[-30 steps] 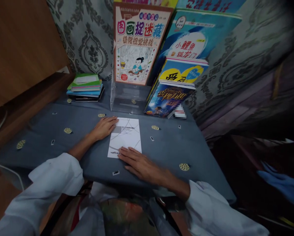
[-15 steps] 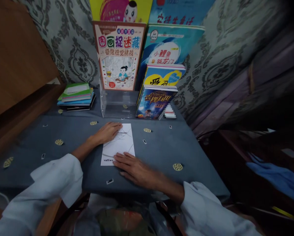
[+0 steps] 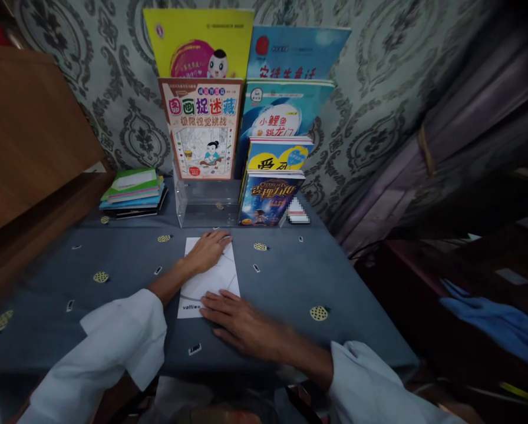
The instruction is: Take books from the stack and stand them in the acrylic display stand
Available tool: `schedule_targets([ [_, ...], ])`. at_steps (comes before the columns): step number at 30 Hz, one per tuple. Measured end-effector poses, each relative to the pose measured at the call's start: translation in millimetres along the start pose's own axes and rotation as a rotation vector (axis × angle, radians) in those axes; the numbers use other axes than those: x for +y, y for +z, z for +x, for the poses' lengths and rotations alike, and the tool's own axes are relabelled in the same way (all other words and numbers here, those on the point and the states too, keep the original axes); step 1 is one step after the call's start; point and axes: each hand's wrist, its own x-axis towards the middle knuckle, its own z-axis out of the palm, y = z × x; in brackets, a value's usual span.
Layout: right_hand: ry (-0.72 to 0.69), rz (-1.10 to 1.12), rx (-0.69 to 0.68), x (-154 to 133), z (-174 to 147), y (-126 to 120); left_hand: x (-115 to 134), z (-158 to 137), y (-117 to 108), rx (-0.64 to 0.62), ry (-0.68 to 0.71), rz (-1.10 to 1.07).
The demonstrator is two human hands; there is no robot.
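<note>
A white printed booklet or folded sheet lies flat on the dark cloth-covered table, with "vatti" lettering at its near edge. Across its far part lies my left hand, fingers stretched towards the top right corner and covering the printed lines there. My right hand rests flat over the near right corner, its fingers spread and pointing left. Both palms face down, and neither hand grips anything. Whether the paper is one sheet or several layers, I cannot tell.
Beyond the paper stands a clear acrylic rack holding several children's books. A stack of thin books lies at the back left. A wooden panel rises at the left; a blue cloth lies off to the right.
My left hand has slid right across the top of the paper and now covers the printed lines. The right hand stays at the near corner. The view has tilted up slightly.
</note>
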Motion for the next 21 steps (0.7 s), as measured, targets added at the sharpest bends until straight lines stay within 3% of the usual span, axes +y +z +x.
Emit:
schedule_targets([
  [4, 0.002, 0.004, 0.006, 0, 0, 1, 3, -7, 3, 0.009, 0.008, -0.067],
  [13, 0.005, -0.011, -0.004, 1, 3, 4, 15, -37, -7, -0.050, 0.169, -0.194],
  [21, 0.012, -0.019, 0.012, -1, 3, 5, 15, -22, -5, -0.031, -0.024, -0.019],
])
